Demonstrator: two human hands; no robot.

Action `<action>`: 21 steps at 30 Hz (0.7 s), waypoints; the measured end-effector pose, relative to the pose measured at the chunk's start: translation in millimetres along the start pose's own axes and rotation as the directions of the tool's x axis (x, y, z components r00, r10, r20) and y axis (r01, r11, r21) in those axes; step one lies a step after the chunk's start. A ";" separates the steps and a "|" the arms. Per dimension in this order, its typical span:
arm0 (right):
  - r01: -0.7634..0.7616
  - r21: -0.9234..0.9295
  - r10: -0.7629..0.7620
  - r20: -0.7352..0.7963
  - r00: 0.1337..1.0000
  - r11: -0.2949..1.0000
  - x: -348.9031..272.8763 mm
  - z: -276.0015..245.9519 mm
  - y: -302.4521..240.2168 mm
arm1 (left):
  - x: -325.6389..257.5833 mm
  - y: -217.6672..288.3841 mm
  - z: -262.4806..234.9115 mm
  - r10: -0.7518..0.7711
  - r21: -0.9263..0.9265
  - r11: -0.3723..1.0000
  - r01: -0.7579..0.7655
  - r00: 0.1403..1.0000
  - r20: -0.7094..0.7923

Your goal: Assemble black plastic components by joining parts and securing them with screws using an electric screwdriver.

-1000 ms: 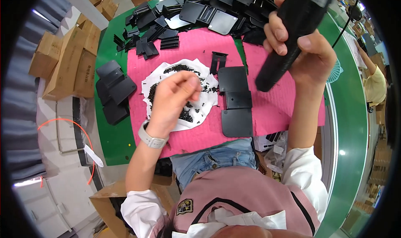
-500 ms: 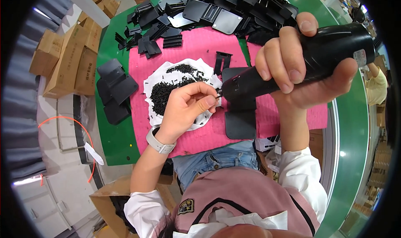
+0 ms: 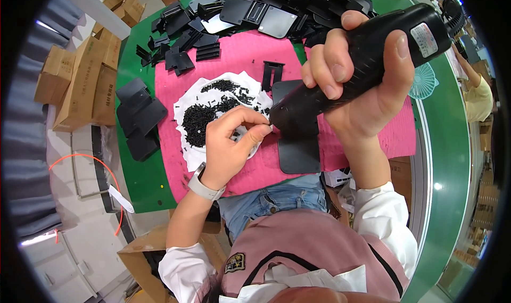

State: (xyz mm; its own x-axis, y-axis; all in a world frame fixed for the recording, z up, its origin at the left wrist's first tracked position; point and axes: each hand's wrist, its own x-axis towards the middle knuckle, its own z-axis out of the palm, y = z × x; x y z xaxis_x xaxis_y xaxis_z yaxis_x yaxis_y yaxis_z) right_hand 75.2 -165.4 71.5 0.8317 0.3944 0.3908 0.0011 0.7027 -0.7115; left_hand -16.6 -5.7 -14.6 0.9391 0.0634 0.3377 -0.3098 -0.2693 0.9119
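Driver [image 3: 367, 71] sits nearest us, clamped in our right hand [image 3: 360, 115], fingers and thumb wrapped round the barrel, nose angled down-left above the plates. Left hand [image 3: 229, 143]: thumb and forefinger pinched together at the nose; can't tell from here whether anything sits in the pinch. Our read on the step is lining up fingertips with nose. To do it well, we'd hold the barrel steady, bring the pinch in along the nose's axis rather than from the side, brace the left wrist, and keep the driver from spinning until fingertips are clear. Versus half a second ago: barrel tilted steeper, cord end higher, and the dark sliver that showed between fingertips and nose is closed up. A full second back our hands were well apart, left over the cloth. Outward from there: lower plate [image 3: 299, 158] flat on the pink mat [image 3: 242, 53], its upper part hidden by the driver. Just left, small black screws [image 3: 198, 122] heaped on a white cloth [image 3: 195, 159]. Beyond, forked bracket [image 3: 273, 66] on the mat, then the big parts pile [image 3: 258, 18] along the far side of the green surface [image 3: 143, 188].
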 end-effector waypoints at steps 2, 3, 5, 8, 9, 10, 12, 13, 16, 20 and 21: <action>0.018 0.012 -0.017 -0.033 0.999 1.000 -1.6 0.2 -0.4 | -1.2 -2.9 0.9 -0.066 -0.103 0.993 0.061 0.997 -0.047; 0.005 0.136 0.002 -0.047 0.999 0.991 -2.7 0.1 -0.8 | -2.1 -4.6 0.9 -0.066 -0.102 0.993 0.061 0.997 -0.046; -0.003 0.254 0.019 -0.063 0.998 0.967 -1.8 -3.0 -1.7 | -2.8 -6.8 2.2 0.049 -0.087 0.995 -0.056 0.996 -0.076; -0.025 0.213 0.030 -0.019 0.999 0.977 5.3 -13.5 -1.2 | 3.0 -6.2 5.7 0.181 -0.139 0.971 -0.195 0.978 -0.104; -0.053 0.091 0.045 0.091 0.995 0.994 4.1 -18.8 -5.3 | 4.1 -5.2 5.1 0.181 -0.139 0.971 -0.194 0.978 -0.104; -0.067 -0.037 0.073 0.195 0.978 0.997 4.2 -22.6 -7.8 | 5.8 -3.8 5.2 0.174 -0.067 0.981 -0.182 0.979 -0.109; -0.042 -0.245 0.118 0.305 0.945 0.969 2.2 -23.6 -16.7 | 6.6 -2.0 6.2 0.167 0.002 0.986 -0.168 0.979 -0.114; -0.053 -0.223 0.127 0.334 0.934 0.973 1.3 -24.6 -15.8 | 4.9 -0.9 7.6 0.057 0.041 0.998 -0.055 0.998 -0.033; -0.052 -0.189 0.117 0.354 0.928 0.981 -1.3 -21.2 -12.4 | 3.2 0.6 12.4 -0.067 0.151 0.987 0.053 0.994 0.085; -0.083 -0.194 0.138 0.289 0.947 0.977 -4.0 -17.6 -8.2 | 1.8 -0.7 18.4 -0.144 0.062 0.989 0.137 0.982 0.124; -0.057 -0.204 0.117 0.299 0.947 0.977 -2.6 -18.0 -7.5 | 2.7 -1.8 18.8 -0.136 0.082 0.989 0.126 0.983 0.126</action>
State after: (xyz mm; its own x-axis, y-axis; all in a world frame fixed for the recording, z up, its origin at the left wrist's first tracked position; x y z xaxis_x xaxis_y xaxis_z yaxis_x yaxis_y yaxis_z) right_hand 83.1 -182.4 65.2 0.6221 0.6327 0.4612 0.0671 0.5438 -0.8365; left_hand -10.7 -23.1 -19.7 0.9836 -0.0223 0.1788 -0.1758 -0.3367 0.9250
